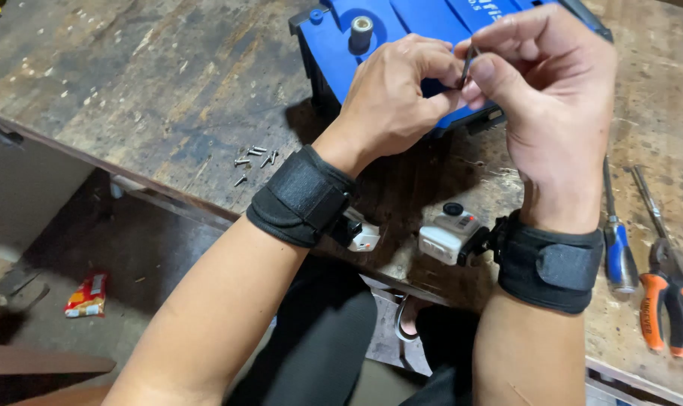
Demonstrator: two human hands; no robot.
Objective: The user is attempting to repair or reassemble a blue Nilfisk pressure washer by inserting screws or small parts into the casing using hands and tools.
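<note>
at the bench: both hands meet above a blue machine housing (401,30).
left hand (390,94): fingertips pinch the small dark metal pin's (467,66) lower end.
right hand (552,98): thumb and forefinger pinch its top.
handling: probably light, stiff, slippery; best gripped at the ends.
nearby: loose screws (255,158), screwdriver (618,240), orange-handled pliers (664,293).

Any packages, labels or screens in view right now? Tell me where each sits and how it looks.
Wrapper: on the floor below the bench, lower left; crumpled, red and yellow.
Printed marking: white lettering on the blue machine, top edge, above the hands.
Screens: none visible.
</note>
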